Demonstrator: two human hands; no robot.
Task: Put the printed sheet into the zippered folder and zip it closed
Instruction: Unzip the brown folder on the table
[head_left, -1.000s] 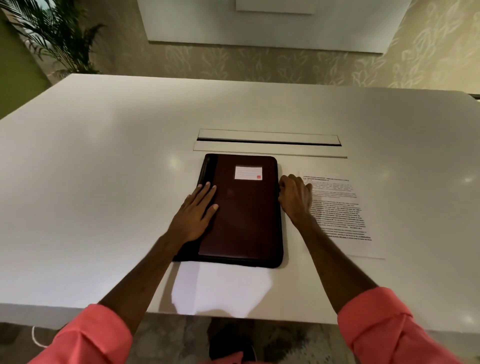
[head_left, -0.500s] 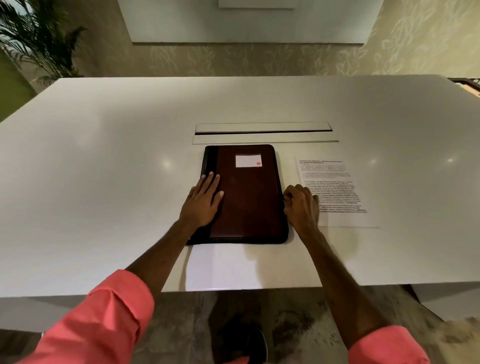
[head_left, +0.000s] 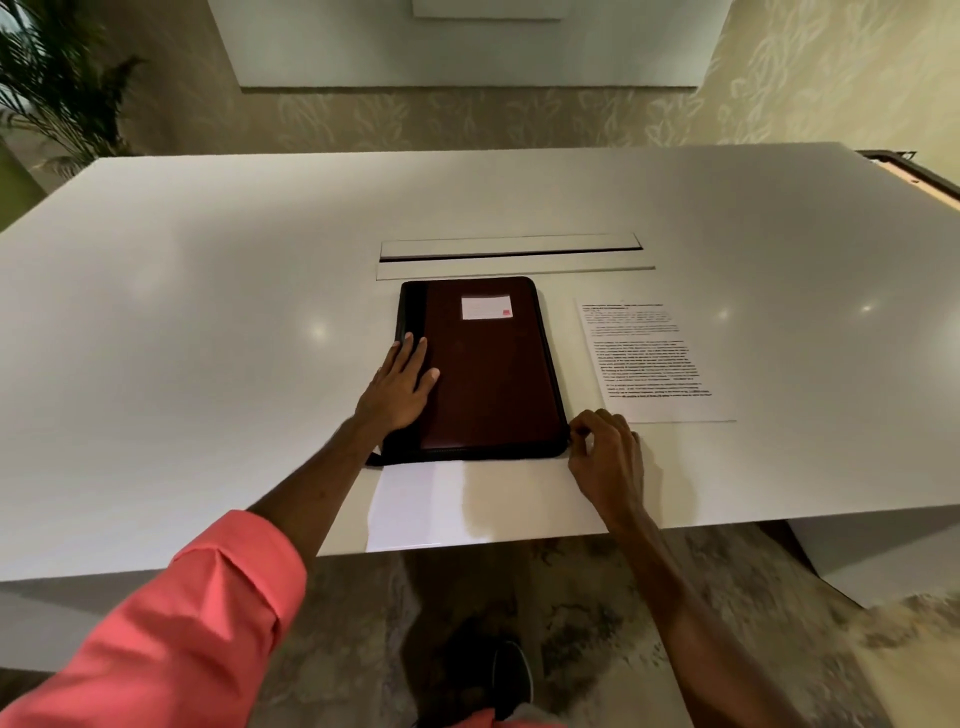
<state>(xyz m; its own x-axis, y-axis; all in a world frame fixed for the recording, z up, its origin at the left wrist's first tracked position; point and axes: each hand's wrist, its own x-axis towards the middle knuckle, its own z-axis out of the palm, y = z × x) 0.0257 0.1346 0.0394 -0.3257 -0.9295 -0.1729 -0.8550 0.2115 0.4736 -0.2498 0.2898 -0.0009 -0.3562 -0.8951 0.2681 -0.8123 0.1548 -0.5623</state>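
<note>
Pressing down with my left hand (head_left: 400, 387), I keep the zippered folder (head_left: 483, 369) flat on the desk (head_left: 208, 322). My left hand is spread wide, fingers out, lying on the left part of the dark red cover. It holds nothing; it just pushes down.

My right hand (head_left: 605, 457) is at the near right corner of the folder. Its fingers are curled in close, and the fingertips (head_left: 577, 432) touch the folder's edge right at that corner. I think they are pinching the zipper pull, but it is too small to see, so I cannot tell for sure.

I cannot tell how far the zipper is open along the right side. The cover lies flat and shut. A small white label (head_left: 485, 307) sits near the top of the cover.

The printed sheet (head_left: 652, 358) is not in the folder yet. It lies flat on the desk just beside the folder, on the right, with the words facing up. My right hand is near its bottom corner but not on it.

I think I am at the opening step. Next I need to bring the zipper around the corner and along the near edge, while my left hand stops the folder from sliding. Then I can lift the cover, slide the sheet in and zip it shut.
</note>
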